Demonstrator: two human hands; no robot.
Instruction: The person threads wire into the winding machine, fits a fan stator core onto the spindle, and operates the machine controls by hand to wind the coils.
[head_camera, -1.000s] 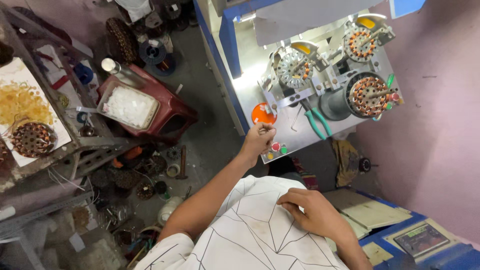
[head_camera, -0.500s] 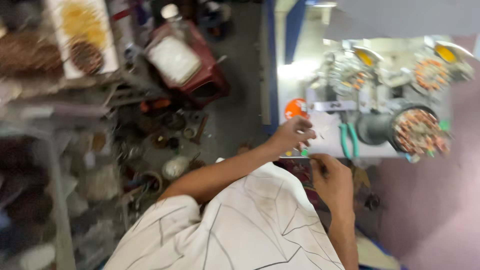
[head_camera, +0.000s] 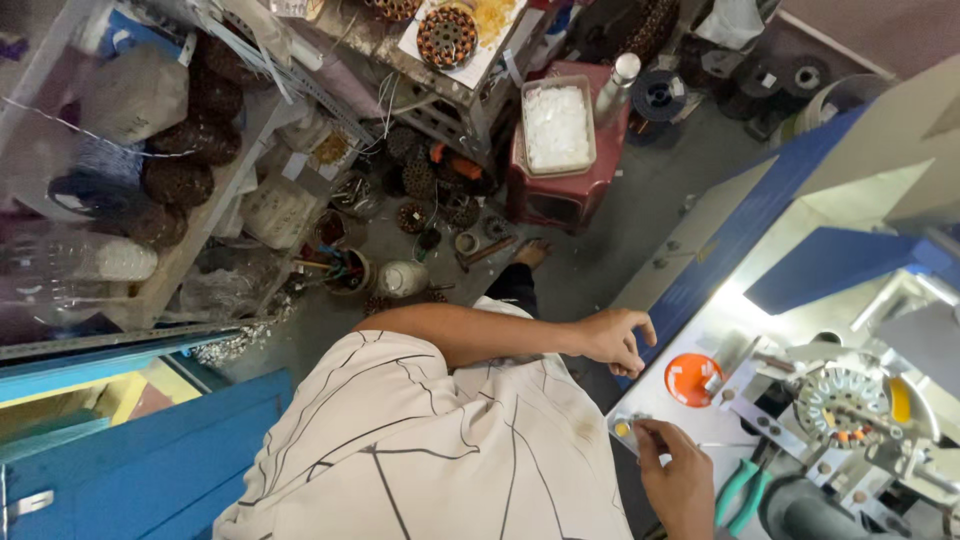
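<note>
Two big blue masses frame me: the winding machine (head_camera: 800, 230) ahead of my hands and a blue cabinet (head_camera: 150, 470) behind my left elbow. Further out past my left hand stands a cluttered metal rack (head_camera: 250, 130) with wound stators, and a red stool (head_camera: 560, 180) carrying a white tray, parked within an arm's swing, probably so parts stay in reach. Beyond my right hand the stator core (head_camera: 845, 405) sits clamped in the machine's fixture, face up under the lamp, I judge so its slots can be got at. Green-handled pliers (head_camera: 740, 490) lie just right of my right hand, and an orange round knob (head_camera: 693, 380) sits between my two hands. My left hand (head_camera: 610, 340) hovers loosely curled, holding nothing, at the edge of the machine's white bed. My right hand (head_camera: 680, 480) pinches at the small control panel with a yellow button (head_camera: 624, 428), fingertips touching it. Compared with half a second ago, my head has swung left, my left hand has drawn back off the orange knob, and my right has come up onto the panel.
</note>
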